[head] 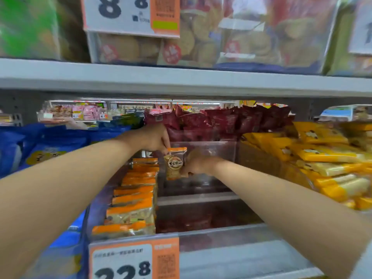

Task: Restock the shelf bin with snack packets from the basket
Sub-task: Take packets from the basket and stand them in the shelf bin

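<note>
well, i see the snack packet point(174, 164) held upright above the back part of the clear shelf bin point(225, 228), its orange top strip uppermost and its round label facing me. it hangs just to the right of a row of matching packets point(132, 196), which stand on edge along the bin's left side from the front wall towards the back. a clear cross divider point(197, 198) runs across the bin to the right of that row.

an orange and white price tag point(133, 258) is fixed to the bin's front edge. blue bags point(50, 146) fill the space to the left, yellow packets point(322, 158) are piled to the right, and dark red packets point(231, 117) are heaped behind. a grey shelf board point(181, 77) spans overhead, carrying clear tubs of biscuits point(197, 37) and another price tag point(130, 15). through the gap at the back i can make out a further aisle, blurred.

my left hand point(155, 138) comes in from above and to the left, its fingertips pinching the packet's top left corner at the orange strip. my right hand point(198, 163) comes from the right, fingers curled round the packet's lower right edge. both hands grip it.
</note>
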Action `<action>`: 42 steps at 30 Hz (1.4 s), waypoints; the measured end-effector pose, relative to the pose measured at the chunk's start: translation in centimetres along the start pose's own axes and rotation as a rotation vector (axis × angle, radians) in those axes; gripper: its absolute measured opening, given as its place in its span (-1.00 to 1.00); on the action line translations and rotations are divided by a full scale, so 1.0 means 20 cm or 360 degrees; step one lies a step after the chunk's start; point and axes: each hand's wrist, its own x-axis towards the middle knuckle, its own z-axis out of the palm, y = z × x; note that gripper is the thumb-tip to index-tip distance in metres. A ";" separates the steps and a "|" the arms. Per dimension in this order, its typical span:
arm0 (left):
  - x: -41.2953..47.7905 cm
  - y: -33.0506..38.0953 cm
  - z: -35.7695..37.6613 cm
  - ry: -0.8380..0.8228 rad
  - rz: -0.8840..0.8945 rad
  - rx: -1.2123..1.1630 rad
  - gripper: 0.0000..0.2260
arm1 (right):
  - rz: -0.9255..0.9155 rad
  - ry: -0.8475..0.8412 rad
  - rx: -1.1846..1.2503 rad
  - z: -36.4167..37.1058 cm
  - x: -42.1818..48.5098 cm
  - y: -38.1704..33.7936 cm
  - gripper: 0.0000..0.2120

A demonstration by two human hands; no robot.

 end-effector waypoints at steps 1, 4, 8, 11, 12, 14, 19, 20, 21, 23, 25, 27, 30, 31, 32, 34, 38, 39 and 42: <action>0.02 -0.01 0.02 -0.0050 -0.0034 0.0052 -0.79 | -0.0004 -0.0043 0.0014 0.03 0.03 0.01 -0.76; 0.06 -0.04 0.10 -0.0171 -0.0118 0.0135 -0.76 | 0.0004 -0.0152 0.0137 0.16 0.10 0.04 -0.81; 0.06 -0.05 0.12 -0.0167 -0.0086 0.0201 -0.84 | 0.0107 0.0026 0.0301 0.28 0.16 0.07 -0.81; 0.06 -0.07 0.11 -0.0128 -0.0056 0.0262 -0.84 | 0.0200 0.0103 0.0515 0.28 0.17 0.08 -0.86; 0.06 -0.07 0.11 -0.0134 -0.0057 0.0255 -0.82 | 0.0211 0.0094 0.0553 0.28 0.16 0.08 -0.83; 0.06 -0.08 0.12 -0.0149 -0.0063 0.0217 -0.80 | 0.0213 0.0063 0.0638 0.28 0.15 0.08 -0.84; 0.05 -0.09 0.12 -0.0132 -0.0062 0.0209 -0.79 | 0.0287 0.0107 0.0787 0.30 0.16 0.07 -0.81; 0.05 -0.08 0.11 -0.0130 -0.0051 0.0233 -0.79 | 0.0295 0.0131 0.0802 0.31 0.17 0.07 -0.75; 0.05 -0.08 0.11 -0.0128 -0.0042 0.0254 -0.79 | 0.0303 0.0148 0.0822 0.31 0.17 0.07 -0.72; 0.05 -0.07 0.11 -0.0113 -0.0036 0.0262 -0.79 | 0.0323 0.0162 0.0890 0.32 0.17 0.07 -0.71; 0.04 -0.07 0.11 -0.0098 -0.0047 0.0224 -0.79 | 0.0340 0.0164 0.0882 0.32 0.18 0.07 -0.71; 0.05 -0.07 0.11 -0.0116 -0.0045 0.0237 -0.80 | 0.0347 0.0150 0.0868 0.31 0.18 0.07 -0.69; 0.05 -0.08 0.11 -0.0161 -0.0046 0.0283 -0.81 | 0.0332 0.0119 0.0902 0.30 0.17 0.06 -0.70; 0.05 -0.08 0.11 -0.0161 -0.0045 0.0280 -0.81 | 0.0343 0.0126 0.0913 0.30 0.16 0.06 -0.72; 0.05 -0.09 0.11 -0.0158 -0.0046 0.0277 -0.81 | 0.0341 0.0131 0.0943 0.30 0.16 0.06 -0.74; 0.05 -0.09 0.10 -0.0146 -0.0045 0.0276 -0.82 | 0.0342 0.0103 0.1019 0.28 0.15 0.06 -0.77; 0.01 -0.07 0.08 -0.0116 -0.0041 0.0270 -0.80 | 0.0489 0.0055 0.1080 0.19 0.11 0.06 -0.78; 0.00 -0.07 0.07 -0.0101 -0.0049 0.0266 -0.81 | 0.0500 0.0048 0.1084 0.16 0.08 0.06 -0.77; -0.07 -0.02 0.04 -0.0033 -0.0036 0.0192 -0.84 | 0.0432 0.0046 0.1025 0.05 -0.06 0.05 -0.74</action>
